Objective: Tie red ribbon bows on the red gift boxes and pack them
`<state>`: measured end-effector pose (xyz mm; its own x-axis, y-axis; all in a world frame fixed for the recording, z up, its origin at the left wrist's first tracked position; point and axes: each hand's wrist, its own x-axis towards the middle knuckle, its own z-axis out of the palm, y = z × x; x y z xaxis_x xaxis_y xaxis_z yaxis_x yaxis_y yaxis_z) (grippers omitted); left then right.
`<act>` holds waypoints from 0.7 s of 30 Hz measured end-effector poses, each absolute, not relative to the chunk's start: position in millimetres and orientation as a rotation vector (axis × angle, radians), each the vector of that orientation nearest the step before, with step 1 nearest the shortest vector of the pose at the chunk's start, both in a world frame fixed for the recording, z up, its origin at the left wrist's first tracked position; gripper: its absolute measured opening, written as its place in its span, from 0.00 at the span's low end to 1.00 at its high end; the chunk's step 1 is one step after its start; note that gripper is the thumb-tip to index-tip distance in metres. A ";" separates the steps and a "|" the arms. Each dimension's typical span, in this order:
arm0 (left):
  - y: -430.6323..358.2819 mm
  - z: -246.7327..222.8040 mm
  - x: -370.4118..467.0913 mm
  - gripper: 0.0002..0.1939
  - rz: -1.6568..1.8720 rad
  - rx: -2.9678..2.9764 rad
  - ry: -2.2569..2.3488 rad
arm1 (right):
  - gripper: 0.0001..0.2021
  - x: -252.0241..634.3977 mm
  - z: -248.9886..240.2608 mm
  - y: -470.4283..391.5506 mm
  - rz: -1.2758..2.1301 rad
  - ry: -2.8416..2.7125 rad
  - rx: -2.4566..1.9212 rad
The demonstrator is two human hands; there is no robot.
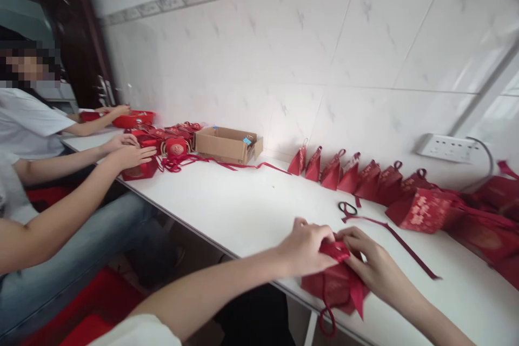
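Observation:
A red box (334, 287) with a ribbon tied at its top sits at the table's front edge, a red cord loop hanging off it. My left hand (306, 247) is closed on the red ribbon (335, 250) from the left. My right hand (371, 257) has its fingers bent round the ribbon's right side, above the box. A ribbon end hangs down the box's front. Fingertips of both hands are partly hidden by the ribbon. Behind my hands lie black-handled scissors (347, 208) and a loose dark red ribbon strip (405, 246) on the white table (243, 213).
A row of red cone-shaped boxes (367, 178) stands along the wall, with more red boxes (478, 221) at the right. An open cardboard box (223, 145) is further left. Two people sit at the left, one handling a red box (140, 168). A power strip (448, 148) is on the wall.

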<state>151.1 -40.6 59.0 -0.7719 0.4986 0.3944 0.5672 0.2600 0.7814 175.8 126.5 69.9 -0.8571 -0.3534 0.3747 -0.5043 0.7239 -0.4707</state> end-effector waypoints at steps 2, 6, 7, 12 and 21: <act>-48.8 66.0 145.9 0.09 -1.345 -1.141 -2.460 | 0.15 171.6 76.0 122.2 0.787 -2.670 0.679; -56.8 71.6 135.2 0.06 -1.981 -0.709 -2.274 | 0.16 167.0 78.2 113.1 0.714 -2.665 0.696; -58.2 70.7 132.8 0.07 -2.174 -0.568 -2.155 | 0.16 167.4 77.2 111.2 0.695 -2.656 0.696; -72.7 70.2 125.4 0.12 -2.504 -0.450 -1.740 | 0.17 173.1 74.9 109.1 0.803 -2.626 0.646; -108.6 125.8 117.0 0.14 -2.747 -0.512 -1.322 | 0.17 174.3 82.1 111.6 0.913 -2.670 0.627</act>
<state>117.0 -108.6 125.8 -0.9440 0.0967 0.3155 0.1862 -0.6331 0.7513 174.3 111.6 82.1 -0.8761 -0.3159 0.3644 -0.4728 0.7111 -0.5204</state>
